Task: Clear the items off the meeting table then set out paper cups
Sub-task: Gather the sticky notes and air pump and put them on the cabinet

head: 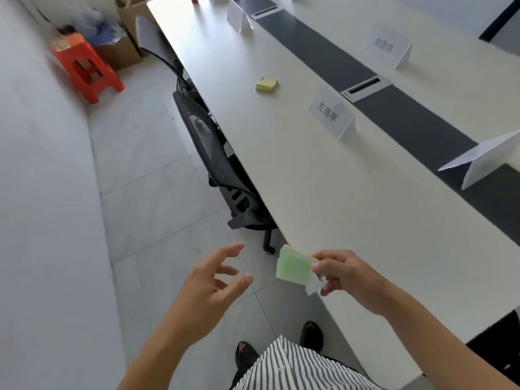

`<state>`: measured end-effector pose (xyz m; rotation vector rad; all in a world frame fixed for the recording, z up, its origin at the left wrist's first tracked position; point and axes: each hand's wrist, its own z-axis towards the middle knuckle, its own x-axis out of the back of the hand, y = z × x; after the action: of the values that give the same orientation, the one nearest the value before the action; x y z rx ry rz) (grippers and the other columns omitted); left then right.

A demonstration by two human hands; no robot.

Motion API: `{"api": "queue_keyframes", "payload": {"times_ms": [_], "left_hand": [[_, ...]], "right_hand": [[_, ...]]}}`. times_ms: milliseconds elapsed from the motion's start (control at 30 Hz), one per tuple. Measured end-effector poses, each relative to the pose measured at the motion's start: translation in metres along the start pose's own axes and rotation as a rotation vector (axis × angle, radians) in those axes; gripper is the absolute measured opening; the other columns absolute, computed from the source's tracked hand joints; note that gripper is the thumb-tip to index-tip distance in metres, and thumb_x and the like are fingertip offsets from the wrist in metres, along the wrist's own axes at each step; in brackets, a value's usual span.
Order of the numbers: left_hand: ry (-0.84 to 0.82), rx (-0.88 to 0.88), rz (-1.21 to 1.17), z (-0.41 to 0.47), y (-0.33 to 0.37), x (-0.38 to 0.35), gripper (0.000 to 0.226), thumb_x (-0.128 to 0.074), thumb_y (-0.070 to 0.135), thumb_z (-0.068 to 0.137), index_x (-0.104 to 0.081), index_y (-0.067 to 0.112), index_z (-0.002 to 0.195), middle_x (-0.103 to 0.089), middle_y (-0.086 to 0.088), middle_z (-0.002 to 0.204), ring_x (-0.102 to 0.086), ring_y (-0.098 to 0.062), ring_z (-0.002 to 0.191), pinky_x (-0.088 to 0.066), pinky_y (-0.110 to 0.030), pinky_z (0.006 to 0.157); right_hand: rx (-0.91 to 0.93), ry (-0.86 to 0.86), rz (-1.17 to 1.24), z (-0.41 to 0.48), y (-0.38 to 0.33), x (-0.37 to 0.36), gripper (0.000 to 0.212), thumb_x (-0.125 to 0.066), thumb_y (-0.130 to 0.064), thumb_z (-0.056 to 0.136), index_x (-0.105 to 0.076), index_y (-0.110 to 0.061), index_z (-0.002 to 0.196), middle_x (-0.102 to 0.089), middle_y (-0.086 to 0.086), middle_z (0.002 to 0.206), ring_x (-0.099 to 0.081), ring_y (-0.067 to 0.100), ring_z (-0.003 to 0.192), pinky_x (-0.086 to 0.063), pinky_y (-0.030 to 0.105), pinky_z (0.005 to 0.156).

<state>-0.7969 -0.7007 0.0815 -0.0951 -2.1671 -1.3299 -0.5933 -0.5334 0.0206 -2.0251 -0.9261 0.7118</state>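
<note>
My right hand [347, 274] pinches a green pad of sticky notes [292, 267] together with a small scrap of white paper [313, 287], held just off the near edge of the long white meeting table [323, 187]. My left hand [213, 285] hovers over the floor to the left of the pad, fingers spread, holding nothing. A yellow sticky-note pad [266, 85] lies farther along the table. No paper cups are in view.
Folded white name cards [332, 112] [389, 47] [489, 160] stand along the table beside a dark centre strip with cable hatches [364, 88]. A black mesh chair [222, 170] is tucked under the table edge. An orange stool [87, 70] and cardboard boxes [126, 38] sit by the wall.
</note>
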Motion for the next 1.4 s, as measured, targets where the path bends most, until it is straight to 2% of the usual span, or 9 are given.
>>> {"api": "queue_keyframes", "payload": {"times_ms": [100, 200, 367, 533, 633, 800, 1033, 1267, 1400], "left_hand": [[0.032, -0.047, -0.065, -0.008, -0.004, -0.002, 0.048, -0.071, 0.029, 0.082, -0.054, 0.04, 0.126, -0.059, 0.021, 0.114, -0.061, -0.004, 0.098, -0.052, -0.016, 0.071], [0.147, -0.053, -0.189, -0.02, -0.016, 0.002, 0.025, -0.072, 0.026, 0.079, -0.068, 0.034, 0.102, -0.07, 0.009, 0.086, -0.062, -0.005, 0.073, -0.051, -0.023, 0.058], [0.296, 0.0, -0.423, -0.045, -0.037, 0.033, 0.008, -0.071, 0.006, 0.082, -0.065, 0.009, 0.087, -0.071, -0.006, 0.072, -0.064, -0.012, 0.06, -0.05, -0.028, 0.052], [0.278, 0.037, -0.485, -0.068, -0.062, 0.076, 0.006, -0.06, 0.01, 0.09, -0.063, 0.005, 0.092, -0.074, -0.009, 0.08, -0.071, -0.019, 0.069, -0.056, -0.031, 0.058], [0.263, 0.098, -0.573, -0.078, -0.076, 0.107, 0.027, -0.052, 0.03, 0.092, -0.062, 0.006, 0.094, -0.072, -0.01, 0.082, -0.069, -0.019, 0.068, -0.057, -0.033, 0.061], [0.366, 0.147, -0.536, -0.078, -0.107, 0.142, 0.04, -0.068, 0.039, 0.076, -0.058, 0.001, 0.088, -0.073, -0.007, 0.07, -0.065, -0.02, 0.058, -0.056, -0.034, 0.055], [0.315, 0.133, -0.489, -0.039, -0.138, 0.18, 0.008, -0.07, 0.009, 0.083, -0.062, 0.008, 0.082, -0.072, -0.006, 0.073, -0.064, -0.018, 0.06, -0.055, -0.03, 0.058], [0.305, 0.086, -0.27, 0.055, -0.157, 0.258, 0.009, -0.07, 0.028, 0.084, -0.067, 0.02, 0.087, -0.07, -0.005, 0.076, -0.063, -0.011, 0.065, -0.053, -0.027, 0.059], [0.397, 0.075, -0.276, 0.106, -0.154, 0.309, 0.015, -0.073, 0.029, 0.079, -0.068, 0.014, 0.079, -0.07, -0.005, 0.07, -0.066, -0.024, 0.065, -0.053, -0.038, 0.057]], "right_hand": [[0.022, -0.176, -0.059, 0.004, -0.027, -0.037, 0.033, -0.065, -0.037, 0.067, -0.074, -0.009, 0.082, -0.053, -0.006, 0.066, -0.047, 0.01, 0.053, -0.048, 0.028, 0.057], [0.061, -0.285, -0.113, 0.006, -0.044, -0.071, 0.024, -0.059, -0.036, 0.083, -0.072, -0.022, 0.069, -0.058, -0.008, 0.061, -0.053, 0.009, 0.051, -0.047, 0.03, 0.053], [0.207, -0.201, -0.176, 0.014, -0.04, -0.12, 0.023, -0.055, -0.025, 0.094, -0.068, -0.008, 0.104, -0.074, 0.005, 0.077, -0.069, 0.023, 0.064, -0.048, 0.027, 0.046], [0.244, -0.17, -0.271, 0.032, -0.038, -0.18, 0.014, -0.067, -0.008, 0.087, -0.064, -0.004, 0.1, -0.077, 0.006, 0.087, -0.072, 0.015, 0.068, -0.05, 0.021, 0.05], [0.313, -0.152, -0.386, 0.046, -0.047, -0.216, 0.016, -0.075, -0.016, 0.082, -0.067, -0.012, 0.095, -0.077, 0.003, 0.092, -0.074, 0.017, 0.08, -0.06, 0.034, 0.063], [0.348, -0.201, -0.485, 0.071, -0.058, -0.26, 0.017, -0.08, -0.02, 0.077, -0.069, -0.013, 0.089, -0.073, 0.005, 0.082, -0.07, 0.016, 0.07, -0.058, 0.033, 0.059], [0.251, -0.218, -0.376, 0.128, -0.076, -0.28, 0.013, -0.072, -0.015, 0.084, -0.073, -0.008, 0.094, -0.073, 0.008, 0.078, -0.056, 0.0, 0.054, -0.042, 0.012, 0.05], [0.199, -0.331, -0.513, 0.234, -0.115, -0.301, 0.009, -0.077, -0.02, 0.079, -0.071, -0.015, 0.083, -0.073, 0.008, 0.078, -0.062, 0.027, 0.064, -0.051, 0.042, 0.06], [0.19, -0.264, -0.384, 0.298, -0.164, -0.316, 0.017, -0.081, -0.01, 0.075, -0.071, -0.011, 0.089, -0.076, 0.01, 0.083, -0.066, 0.022, 0.068, -0.053, 0.034, 0.062]]}}
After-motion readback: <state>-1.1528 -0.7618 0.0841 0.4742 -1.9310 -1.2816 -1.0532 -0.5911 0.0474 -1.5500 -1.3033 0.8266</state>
